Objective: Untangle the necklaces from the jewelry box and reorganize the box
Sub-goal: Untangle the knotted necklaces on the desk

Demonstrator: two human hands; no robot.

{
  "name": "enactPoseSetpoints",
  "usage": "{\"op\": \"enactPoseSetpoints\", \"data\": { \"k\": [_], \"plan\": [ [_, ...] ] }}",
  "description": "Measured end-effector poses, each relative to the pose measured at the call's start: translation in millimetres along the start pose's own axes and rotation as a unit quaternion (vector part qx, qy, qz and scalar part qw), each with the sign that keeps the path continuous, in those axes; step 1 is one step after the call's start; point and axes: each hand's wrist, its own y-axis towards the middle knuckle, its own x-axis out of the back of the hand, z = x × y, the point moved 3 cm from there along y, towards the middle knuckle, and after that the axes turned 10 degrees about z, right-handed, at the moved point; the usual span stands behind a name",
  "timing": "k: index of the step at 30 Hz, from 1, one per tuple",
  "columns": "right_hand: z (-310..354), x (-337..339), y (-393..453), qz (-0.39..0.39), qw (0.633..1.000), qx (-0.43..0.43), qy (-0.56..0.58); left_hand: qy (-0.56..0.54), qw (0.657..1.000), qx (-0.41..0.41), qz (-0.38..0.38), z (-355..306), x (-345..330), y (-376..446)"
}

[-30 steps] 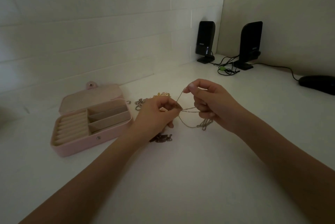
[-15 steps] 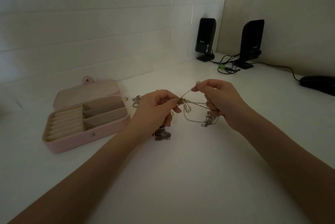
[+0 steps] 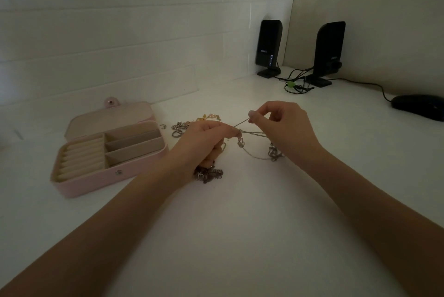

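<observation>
The untangling is looking only partly done. At the centre of the frame the left hand (image 3: 204, 138) is pinching a knot of thin silver chain (image 3: 254, 155) between curled fingers, and the right hand (image 3: 286, 126) is pinching a strand of the same chain between thumb and fingertips, drawing it up and to the right. The chain is hanging between the two hands in a loop, with a small clump dangling under the right hand; how many necklaces make up this tangle cannot be told.

Left of centre the pink jewelry box (image 3: 134, 169) is lying open on the white table (image 3: 240, 236), its lid thrown back. One ring-roll section and three divided compartments are showing, all looking bare, so the reorganizing is apparently not yet begun.

Three other small heaps are lying on the table: a dark chain pile (image 3: 209, 174) just below the left hand, some silver pieces (image 3: 179, 128) just above it, and a gold piece (image 3: 209, 117) beside those. These are probably waiting to be sorted and put back.

In the upper right, two black speakers (image 3: 269, 49) are standing, and one dark mouse (image 3: 418, 106) is lying at the right edge.
</observation>
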Motion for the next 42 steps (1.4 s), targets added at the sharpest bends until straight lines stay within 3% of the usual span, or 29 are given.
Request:
{"op": "enactPoseSetpoints", "data": {
  "k": [7, 11, 14, 18, 21, 26, 42],
  "plan": [
    [4.8, 4.3, -4.0, 0.030, 0.999, -0.021, 0.022, -0.015, 0.999, 0.005, -0.031, 5.7, 5.1, 3.8],
    [12.4, 2.6, -8.0, 0.101, 0.993, -0.008, 0.052, -0.031, 0.998, 0.018, -0.042, 6.2, 10.1, 3.4],
    [13.1, -4.3, -10.8, 0.189, 0.980, -0.032, 0.045, -0.086, 0.995, 0.044, 0.002, 4.9, 8.9, 1.6],
    [11.2, -10.6, -13.1, 0.217, 0.974, -0.036, 0.052, -0.163, 0.981, 0.075, 0.074, 3.5, 3.7, -0.1],
    [8.5, -9.1, -11.9, 0.194, 0.979, -0.034, 0.048, -0.188, 0.975, 0.082, 0.086, 3.3, 3.9, -0.9],
    [2.0, -5.4, -6.9, 0.133, 0.990, 0.007, -0.054, -0.187, 0.974, 0.086, 0.092, 4.3, 2.9, 0.0],
    [-3.1, 9.3, -0.7, -0.047, 0.998, 0.049, 0.015, -0.086, 0.975, 0.099, 0.178, 2.0, 0.7, -3.8]
  ]
}}
